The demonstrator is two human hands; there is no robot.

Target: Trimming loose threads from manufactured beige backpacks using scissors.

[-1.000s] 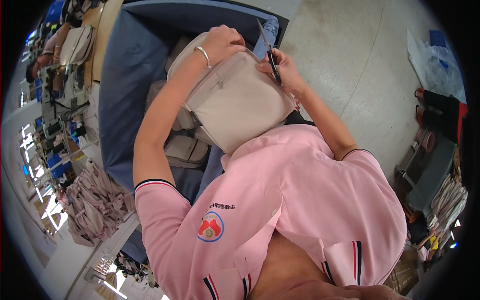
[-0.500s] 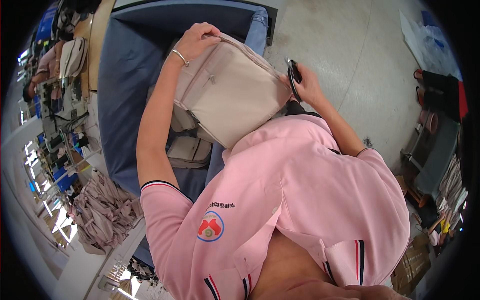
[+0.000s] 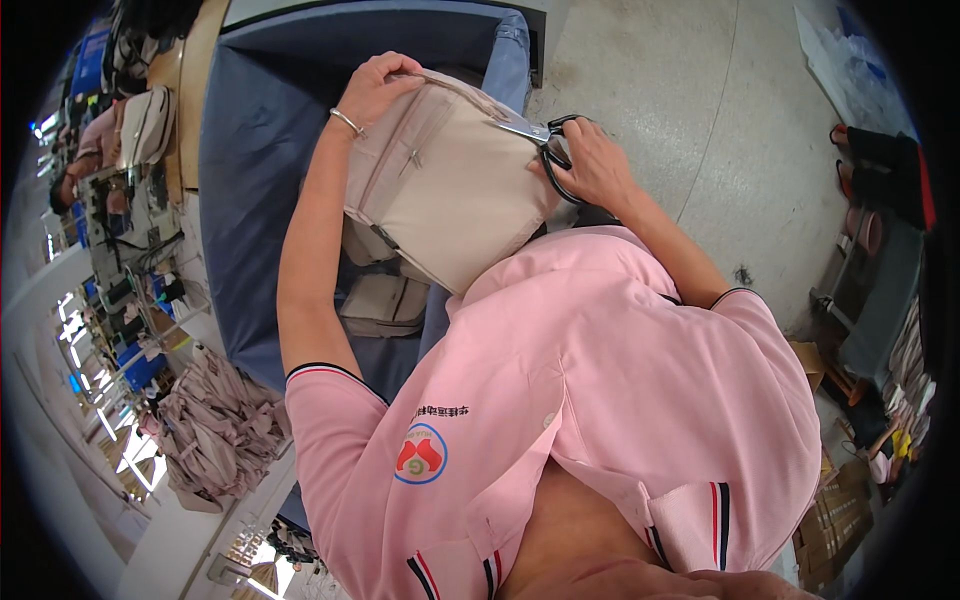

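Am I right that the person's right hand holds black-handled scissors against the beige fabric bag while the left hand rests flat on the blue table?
Not quite: in the head view the left hand grips the top edge of the beige fabric bag, not the blue table. The right hand does hold the black-handled scissors against it.

A beige fabric bag (image 3: 450, 190), zipped pockets facing up, lies tilted above the blue table, with black-handled scissors (image 3: 545, 150) at its upper right edge.
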